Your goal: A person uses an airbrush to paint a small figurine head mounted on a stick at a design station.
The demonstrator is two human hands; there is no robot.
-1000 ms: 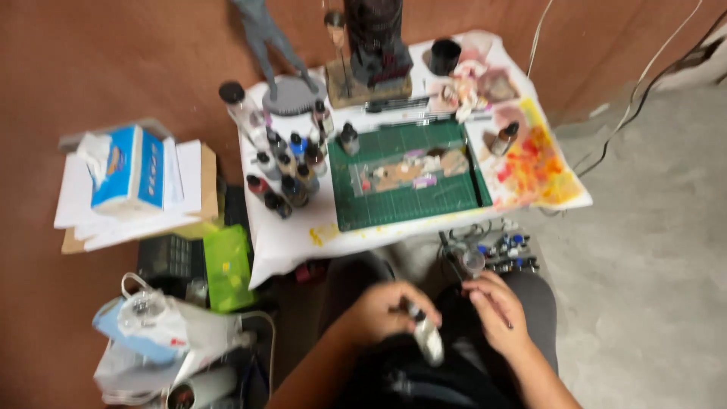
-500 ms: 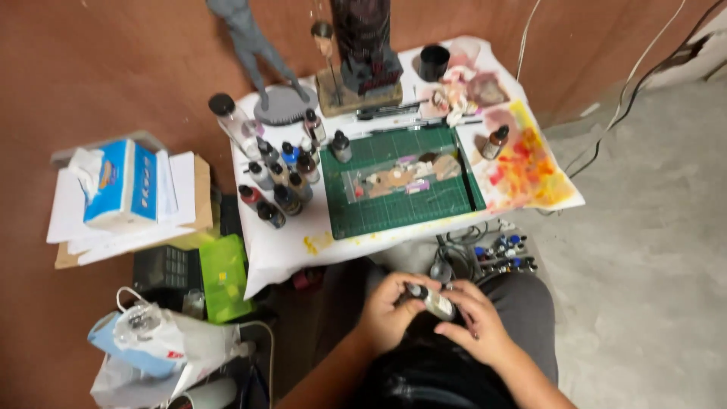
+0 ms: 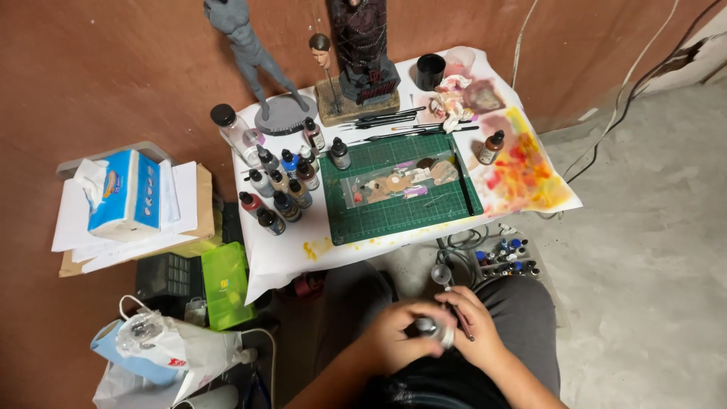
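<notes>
Both of my hands meet over my lap, below the table's front edge. My left hand (image 3: 399, 337) is wrapped around a small pale bottle (image 3: 433, 330) with a dark top. My right hand (image 3: 475, 327) touches the same bottle from the right, with a thin dark tool (image 3: 457, 314) running between its fingers. A small round clear cup (image 3: 441, 273) sits just above the hands. It looks linked to the tool, but I cannot tell for sure.
A small table under stained white paper (image 3: 288, 257) carries a green cutting mat (image 3: 394, 220), clustered paint bottles (image 3: 280, 189), brushes (image 3: 386, 117), a black cup (image 3: 430, 70), a grey figure (image 3: 250, 53) and a dark statue (image 3: 363, 45). Tissue box (image 3: 125, 193), green box (image 3: 225, 284) and plastic bag (image 3: 163, 344) stand left.
My hands have come together around the bottle; a second ago they were apart. The right hand has moved left onto it. The view has shifted slightly.
</notes>
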